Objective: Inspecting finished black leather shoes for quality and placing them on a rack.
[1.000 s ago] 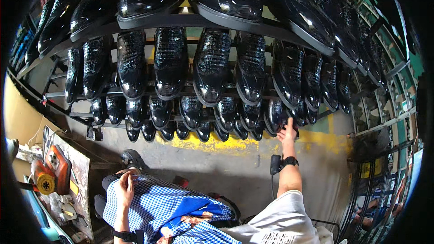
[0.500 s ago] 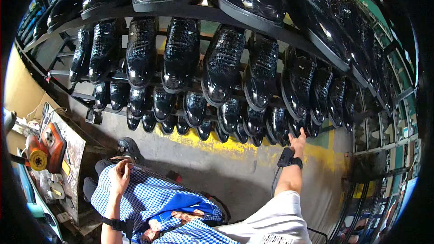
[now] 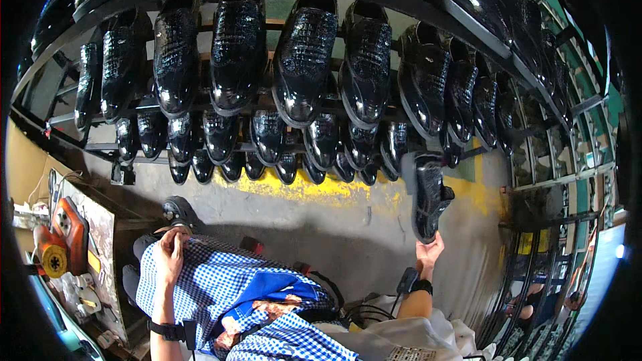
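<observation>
In my right hand (image 3: pixel 429 254) is a shiny black shoe (image 3: pixel 428 197), gripped at its near end. The shoe hangs out in front of the rack, apart from it, its other end pointing toward the shelves. My left hand (image 3: pixel 170 254) rests at knee height by the blue-and-white checked apron (image 3: pixel 214 274). Its fingers are pressed together; whether anything small is between them I cannot make out. Ahead stands a dark metal rack (image 3: pixel 267 101) in tiers, lined with several glossy black shoes (image 3: pixel 306 60), toes toward me.
At the left, a worn workbench (image 3: pixel 107 227) carries an orange tool (image 3: pixel 70 227) and cables. Another shelf rack (image 3: pixel 562 184) stands along the right. Yellow paint (image 3: pixel 314 186) marks the concrete floor under the shoe rack. A dark shoe (image 3: pixel 179 210) shows beside my left hand.
My right hand has drawn back from the rack's lower tier toward me and now holds a black shoe. The left hand stays nearly in place. The whole view has shifted slightly.
</observation>
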The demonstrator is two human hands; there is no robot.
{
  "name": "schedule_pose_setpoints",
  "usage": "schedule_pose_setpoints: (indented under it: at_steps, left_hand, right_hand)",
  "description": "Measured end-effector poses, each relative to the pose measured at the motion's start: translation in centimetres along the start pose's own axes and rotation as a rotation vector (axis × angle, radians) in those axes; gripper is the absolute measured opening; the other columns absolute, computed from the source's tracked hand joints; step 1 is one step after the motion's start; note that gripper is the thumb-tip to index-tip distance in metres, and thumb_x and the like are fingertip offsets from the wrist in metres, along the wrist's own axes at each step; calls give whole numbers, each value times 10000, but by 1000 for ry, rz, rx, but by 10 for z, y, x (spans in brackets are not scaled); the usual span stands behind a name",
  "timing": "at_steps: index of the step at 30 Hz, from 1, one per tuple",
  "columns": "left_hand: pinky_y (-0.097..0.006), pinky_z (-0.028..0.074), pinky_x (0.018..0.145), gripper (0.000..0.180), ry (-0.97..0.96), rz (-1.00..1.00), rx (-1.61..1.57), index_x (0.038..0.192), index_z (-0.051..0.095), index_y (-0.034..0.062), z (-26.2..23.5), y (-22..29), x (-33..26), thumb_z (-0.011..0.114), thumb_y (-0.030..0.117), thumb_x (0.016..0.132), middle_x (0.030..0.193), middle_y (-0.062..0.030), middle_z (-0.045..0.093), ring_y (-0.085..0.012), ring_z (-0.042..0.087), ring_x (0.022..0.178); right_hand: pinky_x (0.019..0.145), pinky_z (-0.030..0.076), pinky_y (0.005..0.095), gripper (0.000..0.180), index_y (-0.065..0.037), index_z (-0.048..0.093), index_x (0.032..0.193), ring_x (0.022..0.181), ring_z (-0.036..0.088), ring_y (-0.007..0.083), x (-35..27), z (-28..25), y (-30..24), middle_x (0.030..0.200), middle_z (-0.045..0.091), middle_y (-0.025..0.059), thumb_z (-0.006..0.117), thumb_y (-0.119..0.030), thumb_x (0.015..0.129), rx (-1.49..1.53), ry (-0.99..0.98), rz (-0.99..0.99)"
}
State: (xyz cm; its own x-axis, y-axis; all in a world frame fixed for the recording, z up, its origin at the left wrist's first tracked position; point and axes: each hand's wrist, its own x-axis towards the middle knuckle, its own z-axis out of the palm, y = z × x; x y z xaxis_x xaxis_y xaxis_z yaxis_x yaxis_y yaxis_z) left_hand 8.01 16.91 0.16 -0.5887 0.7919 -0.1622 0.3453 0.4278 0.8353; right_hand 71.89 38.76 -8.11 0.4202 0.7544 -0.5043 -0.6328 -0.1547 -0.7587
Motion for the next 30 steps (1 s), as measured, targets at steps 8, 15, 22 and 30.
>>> schedule_pose_setpoints:
  at_steps: [8, 15, 22, 30]
  left_hand:
    - [-237, 521, 594, 343, -4, -298, -537, 1154, 540, 17, -16, 49, -7, 458, 274, 942, 933, -99, 657, -135, 626, 720]
    - [-480, 530, 757, 624, -279, -442, -837, 1350, 363, 120, -55, 78, -36, 326, 558, 907, 1294, -111, 448, -294, 512, 1092]
    - [-486, 553, 660, 705, -264, -488, -1447, 1405, 249, 195, -107, 28, -70, 280, 651, 867, 1357, -155, 389, -420, 491, 1115]
    - [-438, 563, 516, 821, 322, -348, -1566, 1367, 316, 148, -144, -5, -82, 345, 725, 785, 1291, -241, 427, -490, 546, 980]
  right_hand:
    - [885, 453, 346, 524, 87, 581, 1055, 958, 590, 282, -46, 186, 63, 1034, 618, 180, 566, -82, 560, -367, -887, 277]
    - [839, 474, 291, 504, 62, 594, 1060, 881, 623, 205, -159, 332, 161, 986, 650, 120, 659, -95, 586, -548, -1339, 510]
    - [833, 490, 295, 452, 74, 573, 1084, 867, 630, 202, -254, 399, 233, 990, 647, 139, 632, -41, 651, -538, -1528, 708]
    - [814, 496, 344, 517, -27, 379, 1310, 892, 620, 228, -361, 426, 291, 1090, 591, 128, 549, -212, 858, -567, -1538, 762]
